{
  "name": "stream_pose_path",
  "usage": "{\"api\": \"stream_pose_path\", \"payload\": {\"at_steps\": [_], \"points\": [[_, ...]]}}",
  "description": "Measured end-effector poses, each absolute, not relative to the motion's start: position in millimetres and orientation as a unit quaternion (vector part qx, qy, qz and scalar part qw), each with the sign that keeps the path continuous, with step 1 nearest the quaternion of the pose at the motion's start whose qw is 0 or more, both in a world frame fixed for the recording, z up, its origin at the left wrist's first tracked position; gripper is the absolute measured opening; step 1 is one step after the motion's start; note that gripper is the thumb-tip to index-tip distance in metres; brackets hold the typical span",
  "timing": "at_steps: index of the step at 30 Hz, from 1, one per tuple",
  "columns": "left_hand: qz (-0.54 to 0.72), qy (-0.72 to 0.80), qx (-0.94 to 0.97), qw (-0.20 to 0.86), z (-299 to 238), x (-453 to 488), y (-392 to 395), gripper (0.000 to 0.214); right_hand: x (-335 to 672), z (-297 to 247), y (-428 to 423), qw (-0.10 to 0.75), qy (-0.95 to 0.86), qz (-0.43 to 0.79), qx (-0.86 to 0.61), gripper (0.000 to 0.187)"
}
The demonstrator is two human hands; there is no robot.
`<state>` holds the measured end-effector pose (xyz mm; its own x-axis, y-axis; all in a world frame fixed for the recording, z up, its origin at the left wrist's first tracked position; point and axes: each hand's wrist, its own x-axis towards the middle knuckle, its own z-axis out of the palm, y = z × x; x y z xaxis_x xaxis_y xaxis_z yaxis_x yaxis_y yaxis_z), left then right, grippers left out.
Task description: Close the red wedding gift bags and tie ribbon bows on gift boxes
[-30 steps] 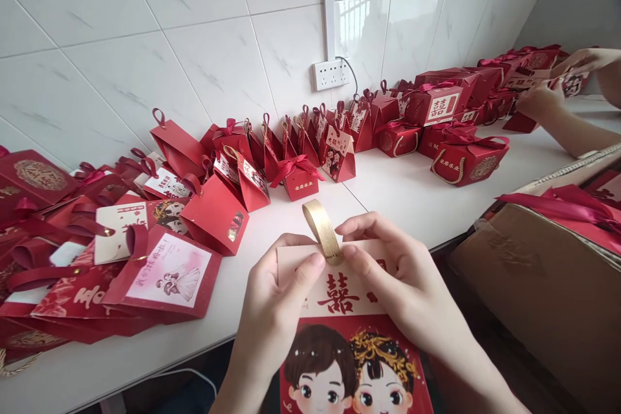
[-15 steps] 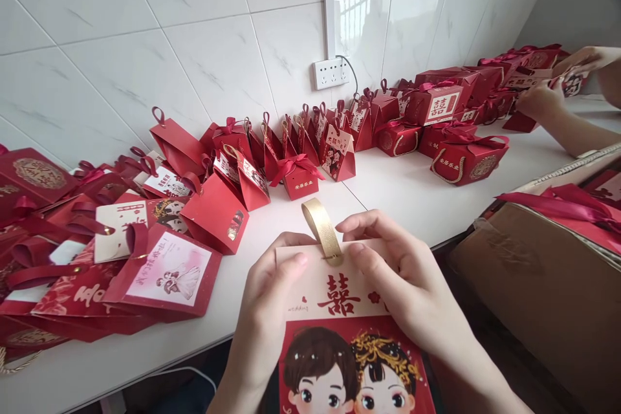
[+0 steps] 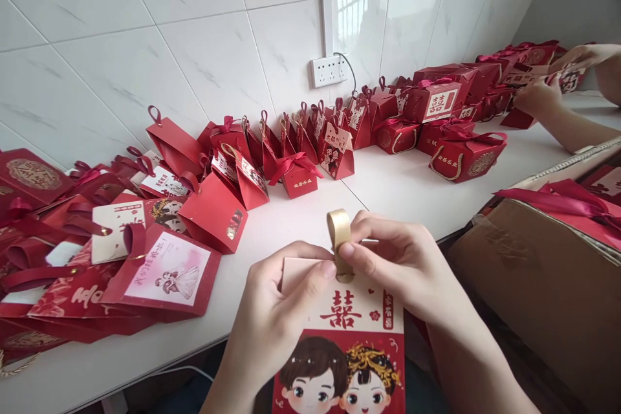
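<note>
A red and cream gift box [image 3: 369,343] with a cartoon couple printed on its front is held in front of me above the counter's near edge. My left hand [image 3: 286,297] pinches its top edge at the left, thumb on the front, close to the ribbon's base. At the top centre a gold ribbon loop [image 3: 338,226] stands upright. My right hand [image 3: 402,265] grips the lower part of that loop, thumb on the near side. The fingers behind the box are partly hidden.
Piled red gift boxes [image 3: 165,272] lie at the left, and more red boxes [image 3: 339,149] line the tiled wall under a socket strip [image 3: 330,71]. A cardboard carton [image 3: 543,291] stands at the right. Another person's hands [image 3: 538,97] handle a box at the far right.
My right hand has shifted from the box's top edge onto the gold loop, which now stands straighter. My left thumb has slid right, towards the loop's base.
</note>
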<state>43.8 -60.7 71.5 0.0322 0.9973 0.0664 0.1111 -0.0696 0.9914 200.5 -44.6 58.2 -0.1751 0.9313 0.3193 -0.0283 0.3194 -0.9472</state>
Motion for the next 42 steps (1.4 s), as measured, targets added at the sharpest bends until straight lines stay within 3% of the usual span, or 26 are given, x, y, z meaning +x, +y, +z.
{"api": "stream_pose_path", "payload": {"at_steps": [7,23,42], "points": [[0.487,0.490,0.530,0.492,68.9,47.0,-57.0,0.023,196.2,55.7,-42.7,0.547,-0.538,0.534,-0.355,0.031],[0.440,0.485,0.501,0.565,58.4,44.2,-55.8,0.027,198.8,61.2,-38.8,0.516,-0.583,0.475,-0.410,0.034],[0.455,0.489,0.496,0.556,51.1,49.6,-52.5,0.025,203.5,54.4,-36.5,0.505,-0.574,0.485,-0.424,0.029]]}}
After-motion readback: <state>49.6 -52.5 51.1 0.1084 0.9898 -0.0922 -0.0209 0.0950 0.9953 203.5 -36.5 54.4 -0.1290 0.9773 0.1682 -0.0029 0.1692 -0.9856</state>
